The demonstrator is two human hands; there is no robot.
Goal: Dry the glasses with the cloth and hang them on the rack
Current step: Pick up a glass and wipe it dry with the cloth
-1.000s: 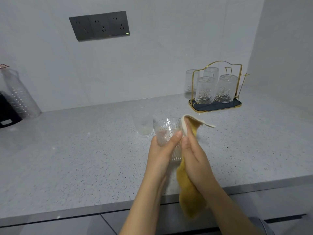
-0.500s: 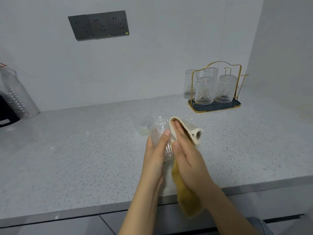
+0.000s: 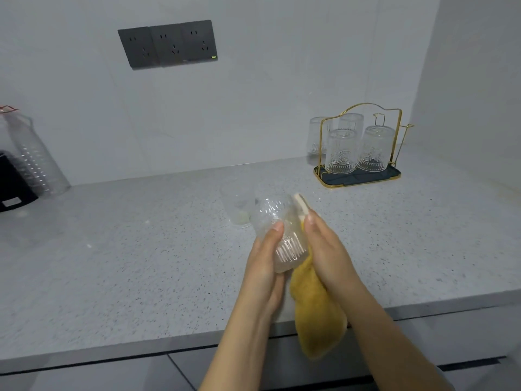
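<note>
The speckled grey bench [image 3: 141, 263] carries a gold rack [image 3: 358, 176] with upturned glasses at its back right, a lone glass [image 3: 236, 206] mid-bench, and a clear jug [image 3: 33, 162] beside a black appliance [image 3: 12, 184] at far left.

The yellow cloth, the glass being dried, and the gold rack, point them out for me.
yellow cloth [image 3: 318, 320], head view, hanging lower part.
glass [image 3: 277, 230], head view, patterned side wall.
gold rack [image 3: 363, 108], head view, top of wire frame.

Dark socket panel [image 3: 168, 44] on wall; clear ribbed jug [image 3: 33, 162] at counter's [image 3: 112, 263] left.
</note>
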